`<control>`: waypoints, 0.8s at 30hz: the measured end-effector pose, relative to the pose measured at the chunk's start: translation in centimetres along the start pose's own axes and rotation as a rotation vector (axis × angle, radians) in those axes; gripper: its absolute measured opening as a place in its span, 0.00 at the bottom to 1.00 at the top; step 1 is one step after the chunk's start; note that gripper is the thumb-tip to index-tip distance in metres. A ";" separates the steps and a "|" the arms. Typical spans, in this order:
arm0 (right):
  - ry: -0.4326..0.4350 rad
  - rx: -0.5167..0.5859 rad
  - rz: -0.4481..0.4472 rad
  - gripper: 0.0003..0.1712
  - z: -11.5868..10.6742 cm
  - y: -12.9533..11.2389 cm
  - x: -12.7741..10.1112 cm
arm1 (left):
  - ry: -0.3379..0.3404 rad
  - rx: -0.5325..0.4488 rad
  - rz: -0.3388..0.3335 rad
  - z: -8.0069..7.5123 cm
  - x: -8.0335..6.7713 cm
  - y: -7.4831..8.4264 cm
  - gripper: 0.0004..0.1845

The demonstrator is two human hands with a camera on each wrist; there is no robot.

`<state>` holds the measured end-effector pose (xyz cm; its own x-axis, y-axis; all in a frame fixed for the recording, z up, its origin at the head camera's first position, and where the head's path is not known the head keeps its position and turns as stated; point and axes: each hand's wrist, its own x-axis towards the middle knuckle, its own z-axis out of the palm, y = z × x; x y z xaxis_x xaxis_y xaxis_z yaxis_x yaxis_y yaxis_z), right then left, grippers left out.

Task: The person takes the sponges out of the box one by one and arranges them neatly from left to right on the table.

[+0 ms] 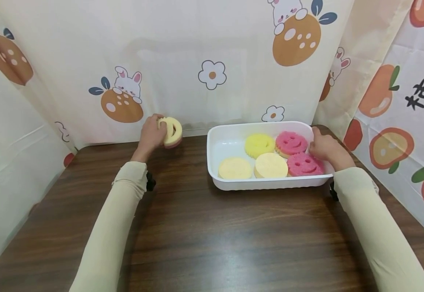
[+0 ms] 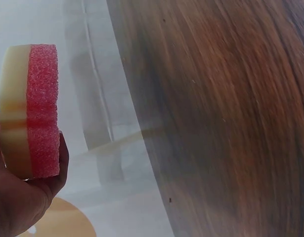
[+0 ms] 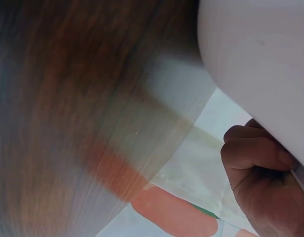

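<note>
On the dark wooden worktop (image 1: pixel 204 227), the left hand (image 1: pixel 151 136) grips a round cream-and-pink sponge (image 1: pixel 172 132) at eleven o'clock. The right hand (image 1: pixel 325 150) curls over the white plastic tray's (image 1: pixel 270 184) rim at two o'clock. Judging by this, a sponge is mid-transfer; the next move needs a steadied tray.

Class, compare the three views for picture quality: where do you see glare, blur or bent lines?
Head view: even light, soft glare on the dark wooden table, edges bowed by the wide lens. Left wrist view: the round cream-and-pink sponge in the left hand is sharp, the table blurs. Right wrist view: soft all over, the white plastic tray by the right hand washed out.
</note>
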<state>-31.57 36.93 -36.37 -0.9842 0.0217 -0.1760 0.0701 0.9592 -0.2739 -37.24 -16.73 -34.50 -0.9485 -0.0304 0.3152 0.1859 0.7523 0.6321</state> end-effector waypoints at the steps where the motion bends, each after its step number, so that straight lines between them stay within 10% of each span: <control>1: -0.001 -0.002 0.001 0.45 0.0 0.0 0.0 | -0.001 0.001 -0.005 -0.1 -0.1 -0.1 0.26; 24: 0.011 -0.007 -0.009 0.46 -0.1 -0.2 -0.3 | 0.005 0.048 -0.037 -2.1 -1.1 -3.2 0.27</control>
<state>-31.32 36.75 -36.21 -0.9865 0.0167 -0.1628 0.0606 0.9613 -0.2687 -36.22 -20.48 -35.36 -0.9533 -0.0618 0.2955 0.1381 0.7811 0.6089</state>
